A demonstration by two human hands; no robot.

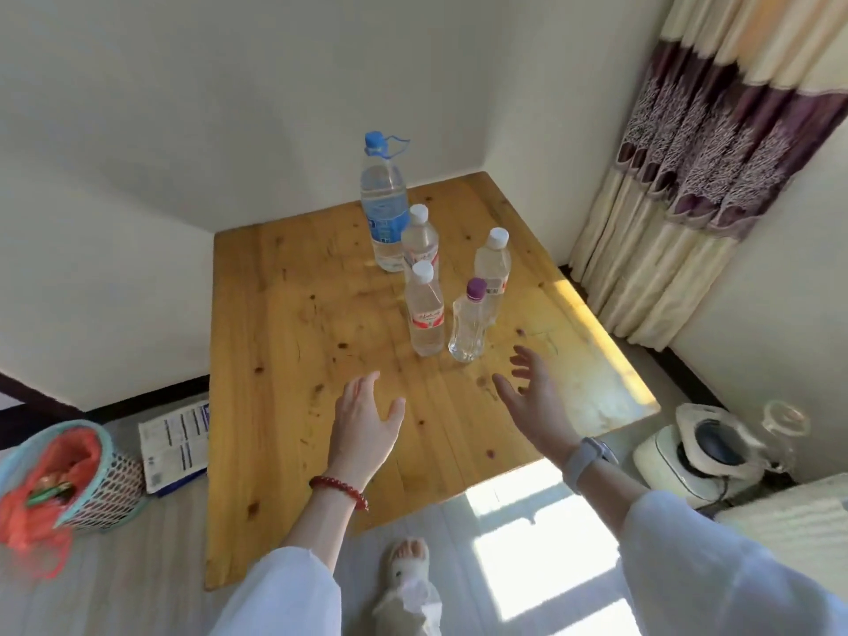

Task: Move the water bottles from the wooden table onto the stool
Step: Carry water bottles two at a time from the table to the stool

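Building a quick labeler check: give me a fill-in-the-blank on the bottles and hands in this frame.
1. The wooden table holds ____ bottles in all.
2. The tallest bottle has a ____ cap.
3. The bottle nearest the right hand is the small bottle with the ____ cap.
4. The left hand holds ____; its fingers are spread above the table.

Missing words: five; blue; purple; nothing
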